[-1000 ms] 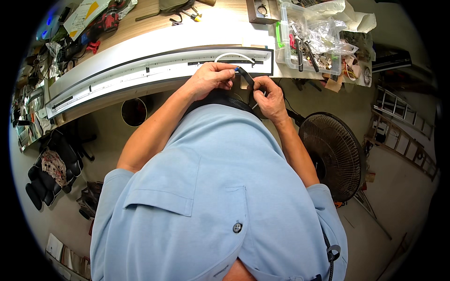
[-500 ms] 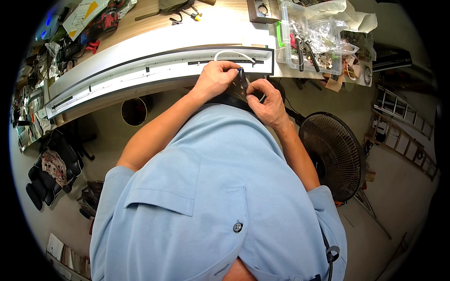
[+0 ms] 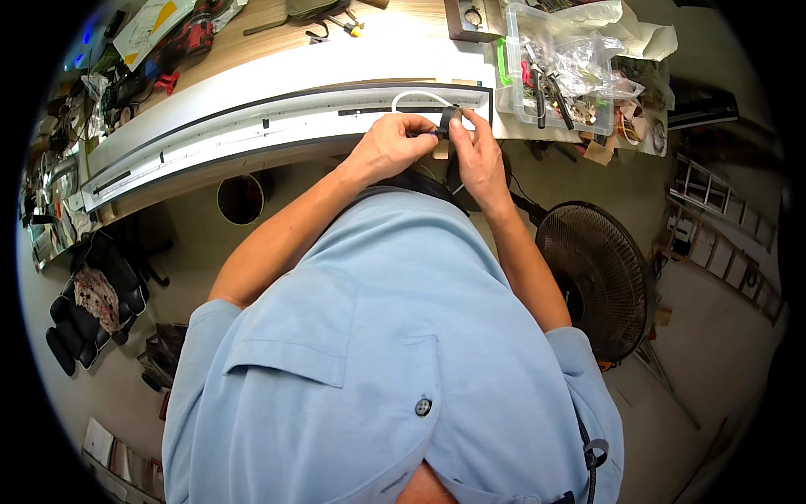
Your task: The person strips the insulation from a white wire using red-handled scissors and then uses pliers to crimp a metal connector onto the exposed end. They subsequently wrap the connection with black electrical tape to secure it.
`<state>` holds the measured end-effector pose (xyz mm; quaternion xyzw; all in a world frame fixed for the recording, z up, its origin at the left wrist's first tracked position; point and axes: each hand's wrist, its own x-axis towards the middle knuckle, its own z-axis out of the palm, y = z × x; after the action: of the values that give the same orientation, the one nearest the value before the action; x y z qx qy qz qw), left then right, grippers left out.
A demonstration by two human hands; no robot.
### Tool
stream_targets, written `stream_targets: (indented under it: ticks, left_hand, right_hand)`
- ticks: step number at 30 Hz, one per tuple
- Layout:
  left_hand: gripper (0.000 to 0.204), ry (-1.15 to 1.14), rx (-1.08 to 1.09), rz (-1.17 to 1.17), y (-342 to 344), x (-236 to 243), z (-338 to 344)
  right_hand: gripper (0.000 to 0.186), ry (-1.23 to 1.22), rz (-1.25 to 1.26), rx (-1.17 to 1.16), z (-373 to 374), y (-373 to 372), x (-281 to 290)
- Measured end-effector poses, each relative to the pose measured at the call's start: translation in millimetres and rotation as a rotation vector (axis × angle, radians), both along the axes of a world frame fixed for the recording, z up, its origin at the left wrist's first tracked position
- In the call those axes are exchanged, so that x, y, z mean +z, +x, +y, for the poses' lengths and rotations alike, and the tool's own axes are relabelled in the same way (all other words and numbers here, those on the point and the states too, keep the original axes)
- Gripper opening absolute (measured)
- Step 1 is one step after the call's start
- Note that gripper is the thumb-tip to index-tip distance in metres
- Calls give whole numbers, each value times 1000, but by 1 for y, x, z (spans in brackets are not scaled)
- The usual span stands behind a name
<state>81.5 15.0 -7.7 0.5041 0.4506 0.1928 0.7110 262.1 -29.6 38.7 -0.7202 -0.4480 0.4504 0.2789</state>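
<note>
Edges: the right end of the long white frame is neared by both hands; a gap is left before the clear bin.
Black strip: held between the hands, over the frame's near edge.
Long axis: pointed roughly away from the body, across the frame.
Left hand: fingertips pinched beside a blue piece; exact grip cannot be told.
Right hand: strip grasped by thumb and fingers.

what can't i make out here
All in the head view:
small blue piece: tiny, partly hidden by the bare left hand
dark curved strip: partly covered by the bare right hand
loose items in the clear plastic box: partly under a crumpled clear bag
olive fabric pouch: cut off by the top edge
</note>
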Motion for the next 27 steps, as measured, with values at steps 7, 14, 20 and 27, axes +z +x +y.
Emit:
stream_targets:
  ticks: [7,14,20,27]
  left_hand:
    - [25,183,105,119,3,3,0]
    - [24,379,158,209,13,-4,-1]
    - [21,485,-8,245,11,-5,-3]
    - [19,414,-127,52,5,10,-2]
  right_hand:
    - [52,281,-417,278,-21,7,-8]
    - [36,290,-294,212,-25,2,-2]
    - [38,36,417,-203,-13,1,8]
    - [53,73,661,-301,7,2,-18]
